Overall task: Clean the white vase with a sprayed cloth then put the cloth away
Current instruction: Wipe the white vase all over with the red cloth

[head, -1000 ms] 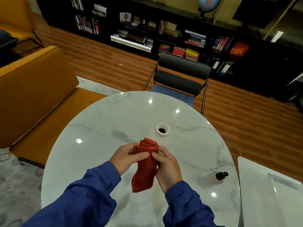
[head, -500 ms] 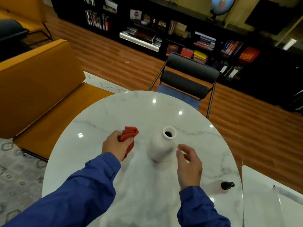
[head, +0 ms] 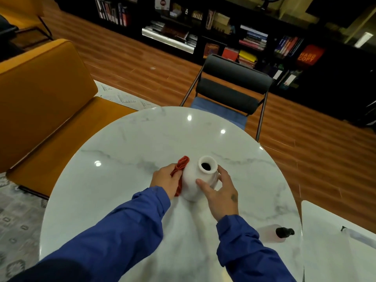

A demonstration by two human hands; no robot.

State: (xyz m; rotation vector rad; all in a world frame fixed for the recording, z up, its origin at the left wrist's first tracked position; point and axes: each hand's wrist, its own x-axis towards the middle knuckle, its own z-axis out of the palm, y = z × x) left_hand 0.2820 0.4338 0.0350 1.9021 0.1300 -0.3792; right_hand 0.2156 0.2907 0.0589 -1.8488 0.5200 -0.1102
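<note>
**Cloth meets the side of the vase**

Head view: the white vase (head: 192, 185) stands upright near the middle of the round marble table (head: 122, 151), its open mouth facing up. The left hand (head: 165, 181) is clenched around a bunched red cloth (head: 181, 166) and presses it against the vase's left flank; one end of the cloth sticks up above the knuckles, the other hangs down to the tabletop. The right hand (head: 220, 193) grasps the vase from the other side, thumb on the near shoulder and fingers curled round behind the neck, bracing it. A clear spray bottle (head: 279, 233) with a dark cap lies on its side near the table's right edge, well apart from the vase. Beyond the table are a dark chair (head: 232, 86) and an orange sofa (head: 40, 94).

The vase looks like glazed or matte ceramic: stiff, probably moderately heavy, breakable, and likely to slide on polished marble. The narrow base suggests it could tip under a sideways rub, so the sound hold is where the right hand has it, at the shoulder just under the neck, not the thin rim. The cloth is soft and light and will mould to the curve
</note>
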